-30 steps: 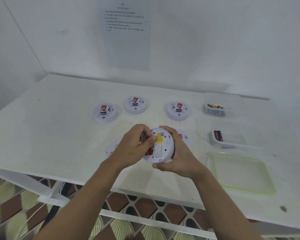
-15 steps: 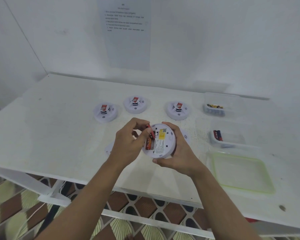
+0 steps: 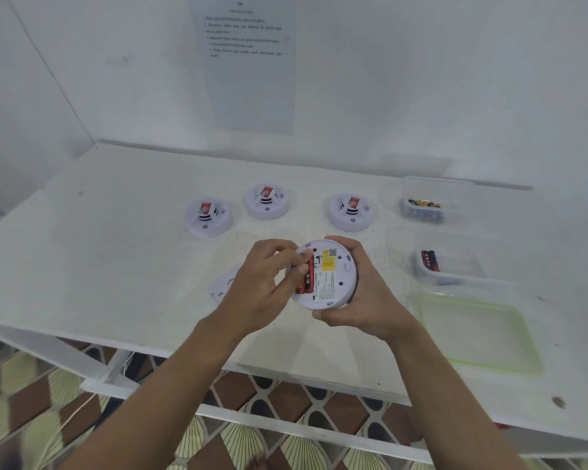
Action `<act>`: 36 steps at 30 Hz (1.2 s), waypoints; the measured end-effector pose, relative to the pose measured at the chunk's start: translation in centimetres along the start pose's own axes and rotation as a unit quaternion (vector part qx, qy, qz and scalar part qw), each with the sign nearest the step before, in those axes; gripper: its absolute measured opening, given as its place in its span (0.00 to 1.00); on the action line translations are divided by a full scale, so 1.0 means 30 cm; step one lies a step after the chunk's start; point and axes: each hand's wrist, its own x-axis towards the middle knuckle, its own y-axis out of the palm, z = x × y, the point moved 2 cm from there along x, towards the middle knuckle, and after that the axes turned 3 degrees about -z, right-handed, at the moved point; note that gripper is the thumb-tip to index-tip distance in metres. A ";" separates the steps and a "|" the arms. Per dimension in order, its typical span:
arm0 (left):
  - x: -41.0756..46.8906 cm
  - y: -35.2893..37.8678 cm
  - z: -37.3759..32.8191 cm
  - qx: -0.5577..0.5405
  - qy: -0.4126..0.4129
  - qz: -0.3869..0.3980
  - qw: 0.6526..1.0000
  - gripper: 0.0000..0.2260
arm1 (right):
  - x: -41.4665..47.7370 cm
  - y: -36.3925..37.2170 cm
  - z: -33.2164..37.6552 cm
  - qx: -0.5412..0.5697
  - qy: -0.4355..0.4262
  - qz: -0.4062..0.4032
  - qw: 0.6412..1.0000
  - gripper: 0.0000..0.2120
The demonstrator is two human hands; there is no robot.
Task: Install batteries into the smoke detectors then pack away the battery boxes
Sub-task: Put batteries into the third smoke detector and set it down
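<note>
My right hand (image 3: 357, 293) grips a round white smoke detector (image 3: 333, 279), held back side up above the table's front middle. Its open compartment shows red batteries (image 3: 305, 277) beside a yellow label. My left hand (image 3: 269, 276) pinches and presses with thumb and fingers on those batteries at the compartment's left edge. Three other smoke detectors (image 3: 207, 217) (image 3: 267, 201) (image 3: 352, 212) sit face up in a row behind. Two clear battery boxes stand at the right: a far one (image 3: 431, 201) with dark and yellow batteries, a nearer one (image 3: 452, 264) with red batteries.
A white detector cover plate (image 3: 223, 284) lies on the table under my left hand. A green-rimmed clear lid (image 3: 479, 334) lies at the front right. A printed sheet (image 3: 248, 62) hangs on the back wall. The table's front edge (image 3: 286, 371) is close to my forearms.
My left fingers have shifted from lifting a red battery over the compartment to pressing it down into the slot. The detector has tilted slightly; my right hand keeps its hold.
</note>
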 end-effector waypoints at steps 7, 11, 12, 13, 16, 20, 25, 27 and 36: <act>-0.015 0.022 0.014 -0.004 -0.001 0.030 1.000 0.18 | -0.003 -0.006 0.005 0.002 0.013 0.004 1.000 0.45; -0.026 0.026 0.011 -0.006 -0.006 0.034 0.999 0.20 | -0.004 -0.006 0.012 0.021 0.026 0.002 0.999 0.44; -0.028 0.025 0.010 -0.007 -0.008 0.035 0.999 0.20 | -0.004 -0.005 0.013 0.022 0.028 0.001 0.999 0.44; -0.029 0.024 0.010 -0.006 -0.007 0.039 0.999 0.19 | -0.004 -0.005 0.013 0.023 0.030 0.001 0.999 0.44; -0.024 0.012 0.011 -0.003 0.006 0.063 0.998 0.18 | 0.000 -0.006 0.019 0.035 0.038 0.005 0.999 0.44; -0.001 -0.036 0.007 -0.053 -0.021 0.064 0.996 0.16 | 0.020 -0.002 0.038 0.044 0.037 0.020 0.998 0.46; -0.003 -0.085 0.001 -0.122 -0.072 0.061 0.988 0.17 | 0.036 -0.007 0.043 -0.007 0.029 0.018 0.999 0.46; -0.005 -0.100 0.001 -0.142 -0.087 0.064 0.984 0.17 | 0.037 -0.010 0.044 -0.032 0.026 0.012 0.999 0.45; -0.004 -0.113 0.029 0.025 0.065 0.069 0.995 0.13 | 0.043 0.011 0.067 -0.098 0.011 0.039 0.994 0.45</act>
